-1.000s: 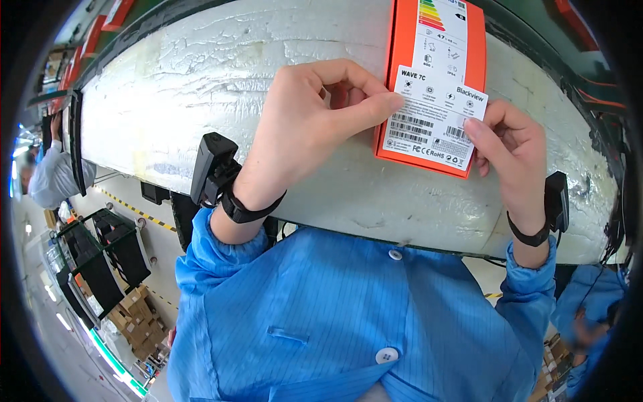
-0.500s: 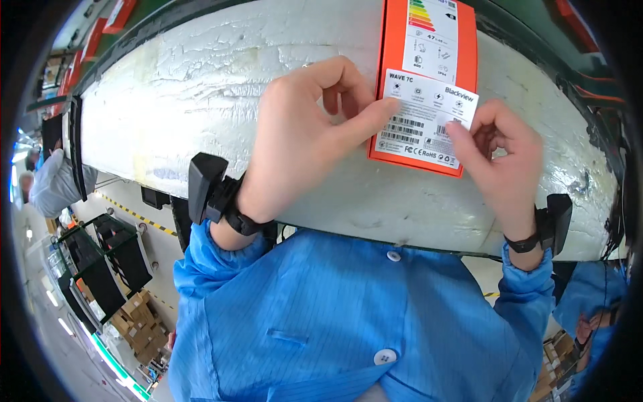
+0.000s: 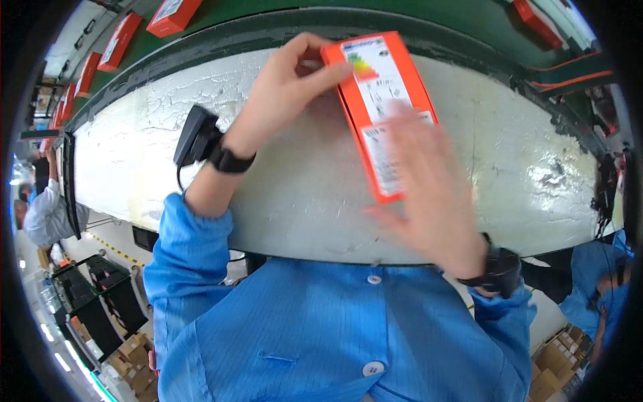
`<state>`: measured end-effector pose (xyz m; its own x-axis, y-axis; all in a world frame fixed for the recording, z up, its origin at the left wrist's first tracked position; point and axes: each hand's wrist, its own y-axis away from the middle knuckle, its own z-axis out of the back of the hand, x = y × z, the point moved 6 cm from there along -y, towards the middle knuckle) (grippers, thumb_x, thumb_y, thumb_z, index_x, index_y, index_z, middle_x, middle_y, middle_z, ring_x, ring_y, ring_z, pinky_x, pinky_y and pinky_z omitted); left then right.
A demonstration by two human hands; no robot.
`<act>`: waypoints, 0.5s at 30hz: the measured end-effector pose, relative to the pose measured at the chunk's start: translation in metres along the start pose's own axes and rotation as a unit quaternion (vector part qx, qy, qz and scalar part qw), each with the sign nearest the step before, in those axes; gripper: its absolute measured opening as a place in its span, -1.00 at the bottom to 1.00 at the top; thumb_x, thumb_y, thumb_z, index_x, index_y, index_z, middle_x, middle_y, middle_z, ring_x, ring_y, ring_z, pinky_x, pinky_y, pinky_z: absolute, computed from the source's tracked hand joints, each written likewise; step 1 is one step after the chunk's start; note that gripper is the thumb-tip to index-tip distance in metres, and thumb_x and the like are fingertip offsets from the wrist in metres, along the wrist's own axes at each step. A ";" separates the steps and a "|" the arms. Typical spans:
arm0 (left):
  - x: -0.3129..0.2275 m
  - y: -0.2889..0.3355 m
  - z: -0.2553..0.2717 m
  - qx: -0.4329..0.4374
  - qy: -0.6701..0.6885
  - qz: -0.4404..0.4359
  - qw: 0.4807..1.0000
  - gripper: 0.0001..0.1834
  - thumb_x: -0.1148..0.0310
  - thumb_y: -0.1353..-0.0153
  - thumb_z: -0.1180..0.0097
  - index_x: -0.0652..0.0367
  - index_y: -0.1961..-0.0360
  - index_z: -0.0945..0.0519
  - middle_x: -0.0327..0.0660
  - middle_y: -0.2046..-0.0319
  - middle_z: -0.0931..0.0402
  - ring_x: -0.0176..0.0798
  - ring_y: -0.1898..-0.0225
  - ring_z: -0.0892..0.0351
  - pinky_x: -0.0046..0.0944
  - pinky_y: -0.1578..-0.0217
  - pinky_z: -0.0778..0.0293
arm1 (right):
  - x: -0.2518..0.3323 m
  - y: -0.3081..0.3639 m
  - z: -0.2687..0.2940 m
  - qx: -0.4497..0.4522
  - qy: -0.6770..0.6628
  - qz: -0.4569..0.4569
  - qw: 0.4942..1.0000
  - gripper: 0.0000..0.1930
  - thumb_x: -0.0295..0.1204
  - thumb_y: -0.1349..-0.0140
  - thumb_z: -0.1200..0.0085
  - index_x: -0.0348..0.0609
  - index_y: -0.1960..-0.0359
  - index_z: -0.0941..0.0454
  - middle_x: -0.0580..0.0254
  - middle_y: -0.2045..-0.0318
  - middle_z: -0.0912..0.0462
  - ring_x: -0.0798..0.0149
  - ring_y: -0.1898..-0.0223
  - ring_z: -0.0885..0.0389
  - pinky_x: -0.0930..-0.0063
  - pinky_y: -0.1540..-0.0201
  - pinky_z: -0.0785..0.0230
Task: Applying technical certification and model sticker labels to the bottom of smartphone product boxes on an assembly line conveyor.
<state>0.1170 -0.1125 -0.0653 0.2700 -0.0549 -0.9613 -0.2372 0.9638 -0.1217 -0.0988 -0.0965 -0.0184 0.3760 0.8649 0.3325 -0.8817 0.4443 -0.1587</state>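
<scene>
A slim orange box (image 3: 408, 74) lies tilted above the white work surface, its far end leaning left. White labels cover its top face, one with a coloured energy scale. My left hand (image 3: 284, 90) grips the far left corner, thumb on the top face and fingers curled at the side. Across the lower label (image 3: 380, 157) my right hand (image 3: 432, 194) lies flat, fingers stretched out and thumb apart, smeared by motion. It hides much of that label. Both wrists wear black strapped devices.
Beyond the work surface (image 3: 167, 114) runs a green conveyor belt (image 3: 268, 13) carrying several orange boxes (image 3: 120, 41). Another person (image 3: 53, 208) stands at the far left, and one in blue (image 3: 593, 288) at the right. Black carts (image 3: 100, 288) and cardboard cartons (image 3: 134, 355) stand lower left.
The box has shifted left and turned so its far end leans left. My left hand moved to its far corner. My right hand left the right edge and spread over the lower label.
</scene>
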 end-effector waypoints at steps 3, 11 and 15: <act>-0.025 0.031 -0.010 -0.051 -0.188 -0.046 0.980 -0.57 0.11 -0.08 -0.38 0.27 0.32 -0.54 -0.10 0.46 -0.60 -0.25 0.45 -0.59 -0.28 0.39 -0.50 | -0.089 0.037 0.026 0.064 0.041 -0.244 0.967 -0.21 -0.01 -0.20 -0.08 -0.17 -0.38 -0.15 -0.17 -0.34 -0.20 -0.13 -0.38 -0.13 0.01 -0.41 0.05; -0.054 0.072 -0.052 0.145 -0.054 0.104 0.982 -0.69 0.20 -0.27 -0.21 0.26 0.29 -0.47 -0.09 0.42 -0.55 -0.24 0.33 -0.61 -0.27 0.30 -0.51 | -0.047 -0.003 0.034 0.097 0.074 0.067 0.990 -0.10 -0.12 0.13 -0.39 0.08 -0.34 -0.30 -0.11 -0.29 -0.23 -0.16 -0.27 -0.24 -0.08 -0.32 -0.06; -0.055 0.048 -0.003 0.038 -0.039 0.014 0.998 -0.72 0.24 -0.33 -0.13 0.24 0.14 -0.47 -0.17 0.26 -0.55 -0.25 0.20 -0.57 -0.24 0.13 -0.45 | -0.099 -0.058 0.057 0.018 0.105 0.127 0.986 -0.17 -0.14 0.16 -0.42 0.08 -0.27 -0.41 -0.06 -0.16 -0.33 -0.12 -0.18 -0.31 0.02 -0.26 -0.15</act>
<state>0.0877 -0.0639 -0.0188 0.3365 -0.0102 -0.9416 -0.1757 0.9817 -0.0734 -0.1011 -0.2210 0.0110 0.1884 0.9784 0.0848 -0.9633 0.2009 -0.1782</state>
